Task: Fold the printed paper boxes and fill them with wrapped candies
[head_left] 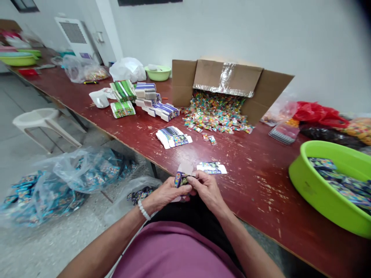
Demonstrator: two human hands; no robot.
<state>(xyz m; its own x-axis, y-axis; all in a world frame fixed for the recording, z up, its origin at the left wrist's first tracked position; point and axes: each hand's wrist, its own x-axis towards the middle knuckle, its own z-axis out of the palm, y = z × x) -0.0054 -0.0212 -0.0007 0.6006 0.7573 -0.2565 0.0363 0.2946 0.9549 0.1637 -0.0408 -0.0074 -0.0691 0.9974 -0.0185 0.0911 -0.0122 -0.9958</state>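
Now, how is the small printed card carton (180,177) held?

It is pinched above the lap, with the left grip (165,193) and right grip (206,190) closed on it. Light and stiff but creased, it is judged best held by its edges.

What lies beyond?

A flat carton blank (211,168) is laid on the scuffed red worktop (255,162); farther off, a cardboard box (226,75) spills wrapped sweets (214,112).

The left forearm (107,235) and right forearm (243,243) angle inward to meet low over the lap, a white beaded bracelet (143,210) on the left wrist (152,201). The left grip (171,192) and right grip (204,189) pinch close together, fingers (203,178) curled.
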